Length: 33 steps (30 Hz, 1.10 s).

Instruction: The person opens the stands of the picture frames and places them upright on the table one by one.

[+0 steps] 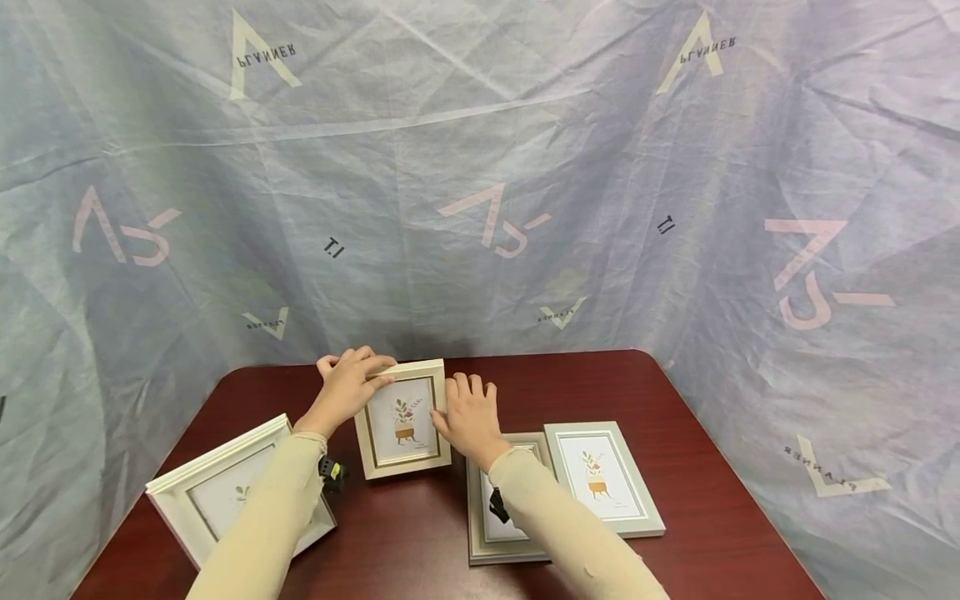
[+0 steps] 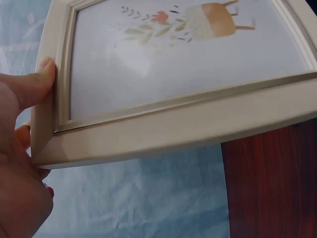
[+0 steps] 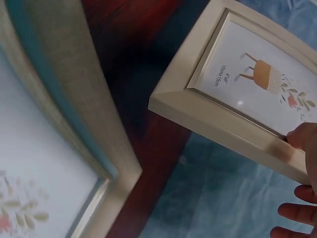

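A person's left hand (image 1: 347, 388) grips a cream picture frame (image 1: 405, 425) at its top corner; the right hand (image 1: 472, 421) pinches its side. A pale frame (image 1: 600, 479) lies rightward on the red-brown table (image 1: 405, 542).

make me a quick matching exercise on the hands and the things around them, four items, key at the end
Column one:
1. left hand
2. right hand
3. table
4. backdrop

Column two, sides as the head view shows them:
A. dark reddish brown
B. thumb on the right side of the held frame
C. greyish, creased, with printed letters
D. at the top left corner of the held frame

Pairs: 1-D, 2-B, 3-A, 4-C
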Available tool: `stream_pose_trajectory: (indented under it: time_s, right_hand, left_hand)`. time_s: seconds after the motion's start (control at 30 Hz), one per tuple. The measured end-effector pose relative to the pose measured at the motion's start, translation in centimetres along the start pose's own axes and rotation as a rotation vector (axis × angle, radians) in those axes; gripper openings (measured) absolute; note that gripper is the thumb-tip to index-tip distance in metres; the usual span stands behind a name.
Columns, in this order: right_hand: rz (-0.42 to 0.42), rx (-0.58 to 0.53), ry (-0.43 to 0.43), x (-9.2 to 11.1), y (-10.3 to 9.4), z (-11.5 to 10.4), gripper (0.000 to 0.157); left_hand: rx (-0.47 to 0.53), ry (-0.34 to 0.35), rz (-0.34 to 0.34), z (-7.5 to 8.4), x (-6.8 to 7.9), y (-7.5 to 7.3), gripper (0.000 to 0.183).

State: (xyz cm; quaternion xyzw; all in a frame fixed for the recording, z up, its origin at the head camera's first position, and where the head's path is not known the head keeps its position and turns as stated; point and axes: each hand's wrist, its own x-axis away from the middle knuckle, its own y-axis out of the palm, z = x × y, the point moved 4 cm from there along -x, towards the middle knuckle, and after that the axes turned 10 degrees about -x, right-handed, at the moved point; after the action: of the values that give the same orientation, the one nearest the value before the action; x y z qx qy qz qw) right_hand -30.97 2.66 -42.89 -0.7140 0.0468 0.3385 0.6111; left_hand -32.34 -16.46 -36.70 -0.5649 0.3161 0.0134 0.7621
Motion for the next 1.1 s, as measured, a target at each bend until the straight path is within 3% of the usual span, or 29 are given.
stream_pose_trajectory:
  time_s: [0.2, 0.43, 0.77, 1.1]
  right_hand:
    - [-0.035, -0.003, 0.034, -0.2, 1.3, -1.1, 0.051]
    - [-0.009, 0.017, 0.036, 0.0, 2.1, -1.7, 0.050]
    - [-0.032, 0.026, 0.048, 0.0, 2.3, -1.8, 0.049]
    - [-0.070, 0.034, 0.063, -0.2, 2.4, -1.7, 0.051]
  left_hand:
    - [0.006, -0.032, -0.052, -1.3, 0.2, 0.3, 0.022]
    - [0.006, -0.057, -0.102, -2.1, 0.6, 0.7, 0.024]
    - [-0.059, -0.048, -0.086, -2.0, 0.7, 0.9, 0.021]
    - [-0.119, -0.033, -0.120, -1.6, 0.7, 1.5, 0.022]
